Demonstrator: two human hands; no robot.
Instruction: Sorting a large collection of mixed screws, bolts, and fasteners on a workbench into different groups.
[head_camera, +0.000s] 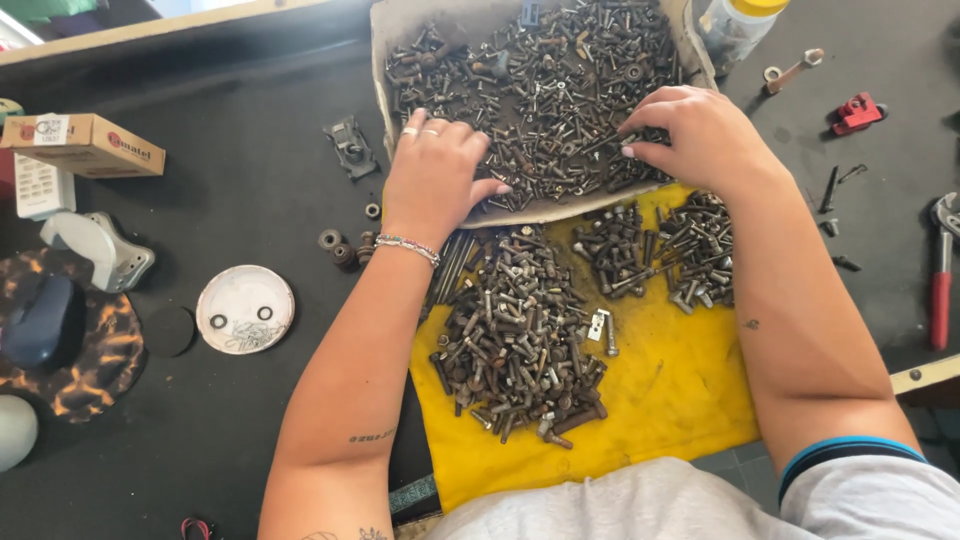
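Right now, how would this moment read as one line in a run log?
left hand: on bolts in tray | right hand: picking in tray | yellow cloth: sorted bolt piles | white lid: washers

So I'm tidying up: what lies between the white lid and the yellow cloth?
In the head view, only the person's left forearm crosses over bare dark table between white lid and yellow cloth.

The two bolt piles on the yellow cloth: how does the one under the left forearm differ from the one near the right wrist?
The near pile is larger and denser, heaped in one mass; the far pile is smaller and splits into two loose clusters. The near pile lies by the left hand wrist; the far pile sits below the right hand. Both rest on the yellow cloth and hold dark, worn bolts.
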